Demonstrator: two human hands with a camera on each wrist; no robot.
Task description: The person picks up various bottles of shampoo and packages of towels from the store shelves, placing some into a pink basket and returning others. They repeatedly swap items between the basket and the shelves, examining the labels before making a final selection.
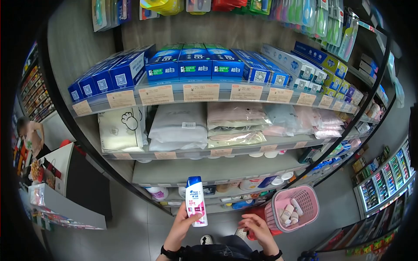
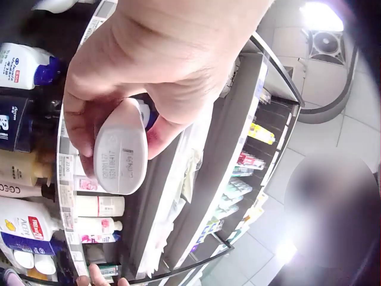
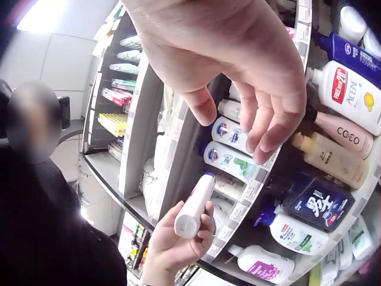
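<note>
My left hand (image 1: 179,225) grips a white shampoo bottle (image 1: 195,199) with a blue cap and pink-and-blue front print. The bottle stands upright before the lower shelves, label facing me and thumb across its lower front. In the left wrist view, the bottle's flat white base (image 2: 121,155) shows printed code, with fingers wrapped around the sides. My right hand (image 1: 260,230) hangs loosely bent and holds nothing, beside a pink basket (image 1: 312,208). From the right wrist, the same right hand (image 3: 232,65) appears with thumb and fingers apart, in front of the shelved bottles.
Blue toothpaste boxes (image 1: 195,61) line the upper shelf, with bagged folded goods (image 1: 179,126) below. Bottles, including a white pump bottle (image 3: 351,95), crowd the low shelves. Several pale items (image 1: 288,213) lie in the basket. A counter (image 1: 82,182) stands left, a person (image 1: 32,135) behind it.
</note>
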